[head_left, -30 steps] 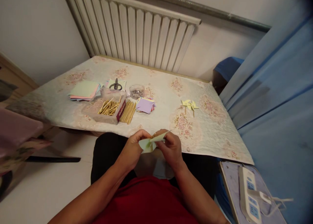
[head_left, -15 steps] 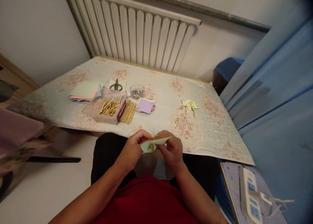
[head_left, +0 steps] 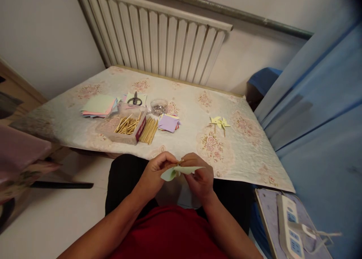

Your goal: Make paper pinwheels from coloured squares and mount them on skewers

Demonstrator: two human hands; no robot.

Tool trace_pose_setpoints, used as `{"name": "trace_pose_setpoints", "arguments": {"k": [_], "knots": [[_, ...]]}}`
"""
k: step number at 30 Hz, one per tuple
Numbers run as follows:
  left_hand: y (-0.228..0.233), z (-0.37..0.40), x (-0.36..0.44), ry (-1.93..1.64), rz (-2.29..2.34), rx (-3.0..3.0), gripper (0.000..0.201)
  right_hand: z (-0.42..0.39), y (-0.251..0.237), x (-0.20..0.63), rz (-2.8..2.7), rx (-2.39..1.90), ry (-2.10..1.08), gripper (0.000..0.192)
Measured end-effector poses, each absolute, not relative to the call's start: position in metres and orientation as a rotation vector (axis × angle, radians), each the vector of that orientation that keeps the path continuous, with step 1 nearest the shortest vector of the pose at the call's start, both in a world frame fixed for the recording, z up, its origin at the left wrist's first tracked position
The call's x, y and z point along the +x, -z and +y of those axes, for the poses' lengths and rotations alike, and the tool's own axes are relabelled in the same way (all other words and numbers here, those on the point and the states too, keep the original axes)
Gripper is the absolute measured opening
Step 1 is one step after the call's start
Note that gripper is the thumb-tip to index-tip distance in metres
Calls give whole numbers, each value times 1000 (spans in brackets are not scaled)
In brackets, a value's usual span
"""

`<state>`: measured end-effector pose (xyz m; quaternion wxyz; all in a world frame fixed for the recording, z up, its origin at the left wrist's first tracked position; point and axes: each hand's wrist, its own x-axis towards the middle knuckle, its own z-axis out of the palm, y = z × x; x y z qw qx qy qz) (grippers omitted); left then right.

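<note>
Over my lap, at the table's front edge, both hands hold a pale green paper pinwheel (head_left: 169,173) with curled blades. My left hand (head_left: 154,176) is closed at its left side, thumb and fingers pinched near the middle. My right hand (head_left: 200,179) is closed around its right side, and one blade lies across the fingers. A bit of brownish stick (head_left: 180,162) shows between the fingertips; the rest of it is hidden. Beyond the hands lie small pre-cut paper squares (head_left: 168,123), purple on top, and a row of wooden sticks (head_left: 148,131).
A clear plastic box (head_left: 124,138) holds more sticks. Behind it are black-handled scissors (head_left: 135,99) and a clear dish of metal pins (head_left: 158,107). Larger coloured paper (head_left: 98,105) is stacked left. Yellow pinwheels (head_left: 220,122) lie right. A power strip (head_left: 290,225) rests at lower right.
The pinwheel has turned slightly, its right blade now lying flatter and reaching further right. Both hands stay closed on it and have shifted only a little.
</note>
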<state>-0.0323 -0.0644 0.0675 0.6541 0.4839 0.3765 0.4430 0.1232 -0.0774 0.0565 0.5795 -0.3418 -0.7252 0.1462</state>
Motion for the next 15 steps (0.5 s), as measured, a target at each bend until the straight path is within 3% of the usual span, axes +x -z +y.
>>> {"name": "trace_pose_setpoints", "arguments": {"k": [15], "knots": [[-69,-65,-33,-1040,844,1197,16,-77,-51,122,-1676,-775,-387,13]]}}
